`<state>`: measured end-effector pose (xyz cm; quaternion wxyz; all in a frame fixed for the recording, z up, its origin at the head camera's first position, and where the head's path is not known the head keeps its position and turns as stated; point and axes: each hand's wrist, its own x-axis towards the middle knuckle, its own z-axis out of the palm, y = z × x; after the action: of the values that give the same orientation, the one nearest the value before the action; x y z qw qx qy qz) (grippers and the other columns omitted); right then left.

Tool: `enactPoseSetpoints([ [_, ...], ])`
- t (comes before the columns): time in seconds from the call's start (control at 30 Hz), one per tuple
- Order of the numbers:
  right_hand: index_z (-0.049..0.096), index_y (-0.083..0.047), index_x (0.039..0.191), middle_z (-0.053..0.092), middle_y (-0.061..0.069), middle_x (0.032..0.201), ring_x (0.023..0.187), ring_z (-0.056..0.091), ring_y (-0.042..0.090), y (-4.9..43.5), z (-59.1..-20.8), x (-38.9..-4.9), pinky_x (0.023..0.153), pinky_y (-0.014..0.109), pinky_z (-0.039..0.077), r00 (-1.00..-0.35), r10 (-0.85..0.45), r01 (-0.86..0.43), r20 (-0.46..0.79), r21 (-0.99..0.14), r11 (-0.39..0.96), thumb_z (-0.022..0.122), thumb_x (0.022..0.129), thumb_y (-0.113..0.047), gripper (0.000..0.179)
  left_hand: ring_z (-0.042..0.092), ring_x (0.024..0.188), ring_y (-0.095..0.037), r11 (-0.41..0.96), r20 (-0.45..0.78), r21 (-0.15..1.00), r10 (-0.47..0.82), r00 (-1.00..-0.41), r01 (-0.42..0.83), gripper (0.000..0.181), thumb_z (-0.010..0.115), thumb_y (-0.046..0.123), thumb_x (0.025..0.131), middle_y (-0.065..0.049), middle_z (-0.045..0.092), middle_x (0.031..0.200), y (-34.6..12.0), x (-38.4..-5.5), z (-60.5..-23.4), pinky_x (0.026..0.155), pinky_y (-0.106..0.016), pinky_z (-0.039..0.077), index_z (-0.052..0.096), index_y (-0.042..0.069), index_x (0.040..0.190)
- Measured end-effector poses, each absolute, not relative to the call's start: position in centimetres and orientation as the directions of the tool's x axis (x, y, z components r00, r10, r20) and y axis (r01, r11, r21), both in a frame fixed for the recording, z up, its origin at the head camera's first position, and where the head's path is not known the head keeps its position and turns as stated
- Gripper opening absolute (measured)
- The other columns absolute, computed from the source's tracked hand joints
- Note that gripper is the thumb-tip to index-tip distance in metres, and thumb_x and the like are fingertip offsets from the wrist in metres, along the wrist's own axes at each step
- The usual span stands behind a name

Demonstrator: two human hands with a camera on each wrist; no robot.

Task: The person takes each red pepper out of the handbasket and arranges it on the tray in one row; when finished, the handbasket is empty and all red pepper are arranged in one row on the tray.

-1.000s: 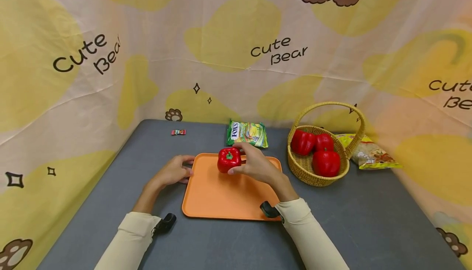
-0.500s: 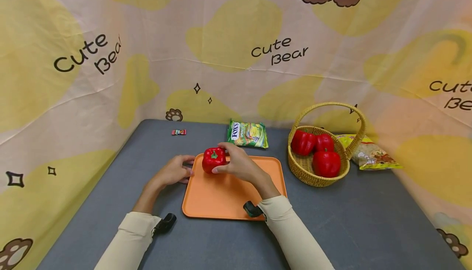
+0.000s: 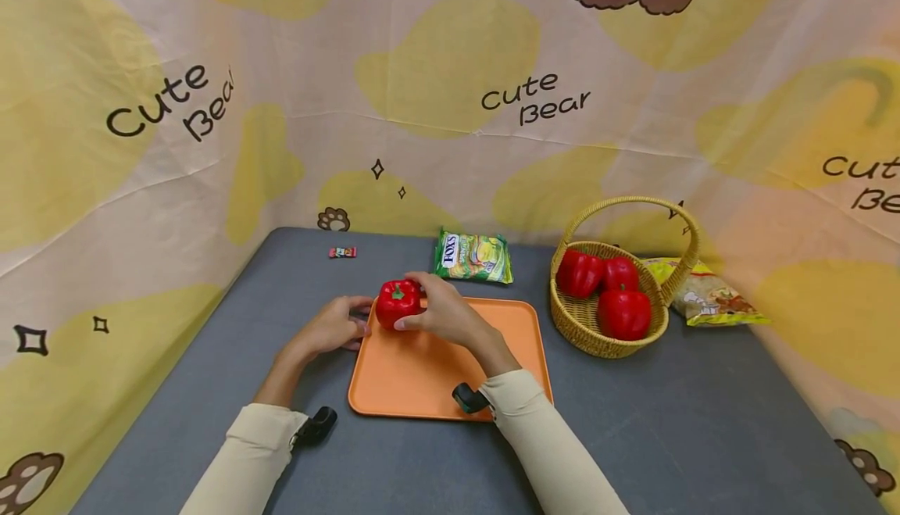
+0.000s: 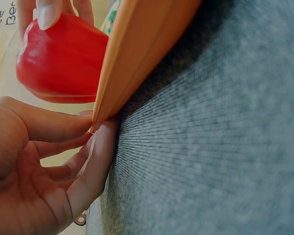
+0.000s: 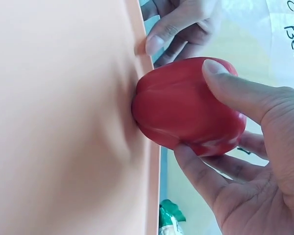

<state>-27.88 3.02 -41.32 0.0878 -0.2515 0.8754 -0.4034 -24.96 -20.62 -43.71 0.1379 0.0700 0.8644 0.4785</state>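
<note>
My right hand [image 3: 450, 313] grips a red bell pepper [image 3: 396, 306] with a green stem, thumb on one side and fingers on the other. The pepper is upright at the far left corner of an orange tray [image 3: 422, 390]; in the right wrist view its base [image 5: 142, 107] is right at the tray surface. My left hand [image 3: 330, 327] pinches the tray's left edge, thumb on top and fingers underneath, as the left wrist view shows at the rim [image 4: 105, 93].
A wicker basket [image 3: 587, 341] with a tall handle stands right of the tray, holding 3 red bell peppers [image 3: 624, 314]. Behind it lies a yellow snack bag [image 3: 717, 296]. A green FOX'S candy packet [image 3: 474, 257] lies behind the tray, and a small red wrapped candy [image 3: 342, 252] at the back left.
My right hand has carried the bell pepper left across the tray to its far left corner, close to my left hand. The left hand has stayed at the tray edge.
</note>
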Motion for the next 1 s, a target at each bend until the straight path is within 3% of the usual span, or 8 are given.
enactPoseSetpoints([
  [1.0,0.042,-0.010,0.160,0.052,0.010,0.154,0.137,0.051,0.028,2.24,-41.12,-27.89,0.105,0.045,0.057,-0.861,-0.507,-0.362,0.033,-0.740,0.567,0.089,0.087,-0.030,0.089,0.073,0.106,-0.031,0.521,-0.175,0.853,0.243,-0.954,-0.024,0.059,0.059,-0.002,0.096,-0.033,0.054,0.147,-20.66,-25.29,-44.08,0.078,-0.039,0.067,0.044,-0.012,0.153],
])
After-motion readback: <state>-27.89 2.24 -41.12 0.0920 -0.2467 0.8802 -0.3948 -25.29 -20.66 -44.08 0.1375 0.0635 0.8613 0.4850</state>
